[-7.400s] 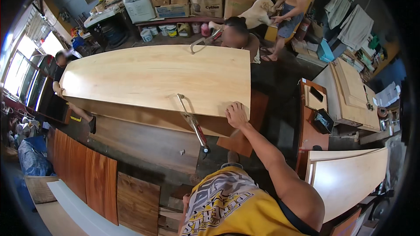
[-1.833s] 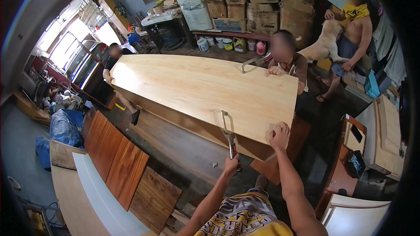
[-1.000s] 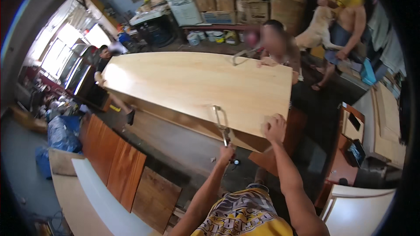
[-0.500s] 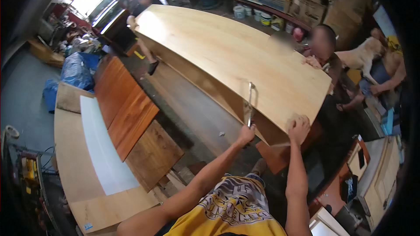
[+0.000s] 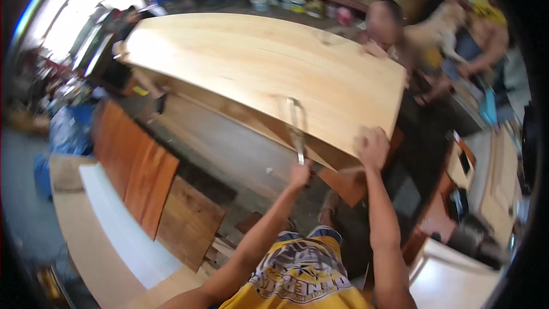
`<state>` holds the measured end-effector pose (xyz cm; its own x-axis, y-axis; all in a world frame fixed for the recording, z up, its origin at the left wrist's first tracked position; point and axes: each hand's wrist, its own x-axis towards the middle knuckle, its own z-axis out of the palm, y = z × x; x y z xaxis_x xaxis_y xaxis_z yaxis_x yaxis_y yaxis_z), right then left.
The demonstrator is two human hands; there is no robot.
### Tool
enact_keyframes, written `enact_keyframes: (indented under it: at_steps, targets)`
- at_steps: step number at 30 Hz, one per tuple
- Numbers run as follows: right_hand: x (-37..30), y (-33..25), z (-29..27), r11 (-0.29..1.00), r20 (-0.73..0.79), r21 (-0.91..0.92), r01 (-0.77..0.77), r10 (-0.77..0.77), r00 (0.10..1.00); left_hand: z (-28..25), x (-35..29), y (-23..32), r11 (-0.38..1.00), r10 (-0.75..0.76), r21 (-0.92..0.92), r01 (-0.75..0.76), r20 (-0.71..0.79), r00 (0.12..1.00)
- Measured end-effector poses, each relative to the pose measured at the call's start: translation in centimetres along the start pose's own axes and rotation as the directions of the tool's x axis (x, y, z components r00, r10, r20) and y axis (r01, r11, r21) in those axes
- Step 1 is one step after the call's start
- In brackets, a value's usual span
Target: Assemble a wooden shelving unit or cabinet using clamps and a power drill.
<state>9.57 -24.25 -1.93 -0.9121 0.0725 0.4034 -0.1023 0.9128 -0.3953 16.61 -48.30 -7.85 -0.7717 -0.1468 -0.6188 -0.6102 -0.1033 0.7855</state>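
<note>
A long, pale wooden box-like carcass lies across in front of me, its broad panel upward and its near side showing a hollow interior. My left hand is closed round the handle of a metal hammer. The hammer's head end is smeared by motion and overlaps the panel's near edge in the picture; I cannot tell if they touch. My right hand rests on top of the panel at its near right corner, fingers spread and somewhat blurred. Whether anything small is under those fingertips is hidden.
A person holds the panel's far right edge; another is at its left end. Reddish-brown boards and a white strip lie at left. A dog and a seated person are at right.
The view has swung, so the carcass sits further left in the picture. The hammer's angle has tipped leftward in my left hand. My right hand stays at the same panel corner.
</note>
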Motion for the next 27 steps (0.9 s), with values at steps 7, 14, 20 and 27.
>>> enact_keyframes:
  at_steps: [7, 14, 20, 27]
  targets:
    - [0.2, 0.2, 2.3, 0.988, -0.057, -0.111, -0.104, 0.098, 0.994, -2.7, -0.7, 1.8, 0.993, 0.027, -0.117, -0.012, 0.128, 0.991]
    - [-1.2, 2.3, 0.9, 0.994, -0.043, 0.003, -0.106, 0.106, 0.993, -1.4, -1.5, 1.6, 0.976, -0.052, -0.206, 0.075, 0.114, 0.992]
    - [-2.5, 3.8, -0.7, 0.994, 0.125, 0.092, -0.052, 0.04, 0.991, -1.0, -1.9, 2.2, 0.989, 0.142, -0.02, -0.143, -0.069, 0.987]
    - [-3.2, 3.7, 1.2, 0.962, 0.183, 0.268, -0.058, 0.008, 0.983, 3.2, -6.7, 5.9, 0.706, 0.705, 0.129, -0.697, -0.029, 0.709]
